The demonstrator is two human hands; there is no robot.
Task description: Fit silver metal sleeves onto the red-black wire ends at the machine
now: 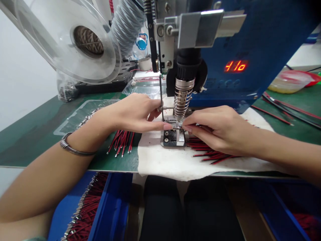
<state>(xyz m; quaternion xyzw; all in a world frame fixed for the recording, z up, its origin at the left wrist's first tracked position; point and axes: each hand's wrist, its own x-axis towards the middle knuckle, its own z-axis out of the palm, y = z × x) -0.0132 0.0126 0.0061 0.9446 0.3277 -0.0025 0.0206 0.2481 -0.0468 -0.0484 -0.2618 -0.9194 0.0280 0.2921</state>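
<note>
My left hand [134, 112] reaches in from the left, fingers pressed together, its fingertips at the small metal fixture [174, 135] under the soldering head [184, 95]. My right hand [218, 129] comes from the right, fingers pinched at the same spot. Both seem to hold a small part or wire end on the fixture; it is too small to name. A bundle of red and black wires [121, 142] lies under my left hand. Another bundle of red wires [209, 154] lies under my right hand.
The blue machine [250, 40] shows a red display [235, 66]. A clear spool [75, 36] hangs at upper left. A white cloth [170, 160] covers the green mat [30, 134]. Blue bins [100, 207] with wires sit below the table edge. A red-rimmed bowl [296, 80] stands at right.
</note>
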